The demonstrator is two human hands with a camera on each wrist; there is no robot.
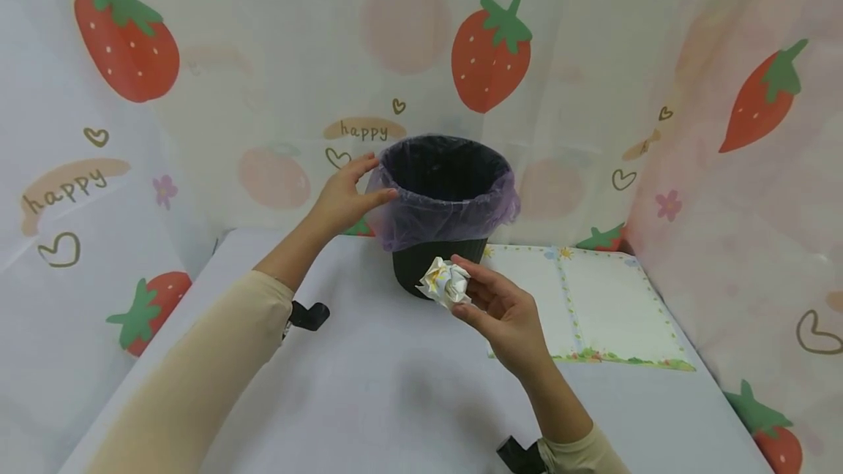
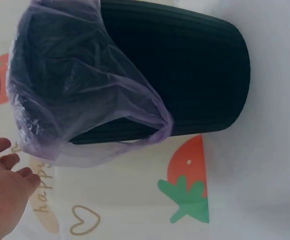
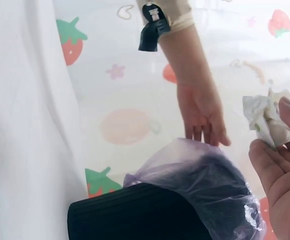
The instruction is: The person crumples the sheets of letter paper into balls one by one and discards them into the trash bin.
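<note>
A dark bin [image 1: 437, 258] stands upright, lined with a purple plastic bag [image 1: 431, 222] folded down over its rim. At the bin's left side is my left hand [image 1: 345, 196], thumb and fingers spread right at the bag's edge; the left wrist view shows the fingers [image 2: 9, 161] beside the bag with nothing gripped. My right hand [image 1: 503, 309] pinches a crumpled ball of paper [image 1: 446, 282] between thumb and fingertips, raised in front of the bin. In the right wrist view the paper ball [image 3: 270, 119] is white with faint coloured print.
A flat sheet with a floral border [image 1: 619, 309] lies on the white table [image 1: 369, 386], behind and right of my right hand. Cloth walls [image 1: 296, 57] printed with strawberries close in the back and both sides. Black wrist cameras [image 1: 309, 315] are strapped near both sleeves.
</note>
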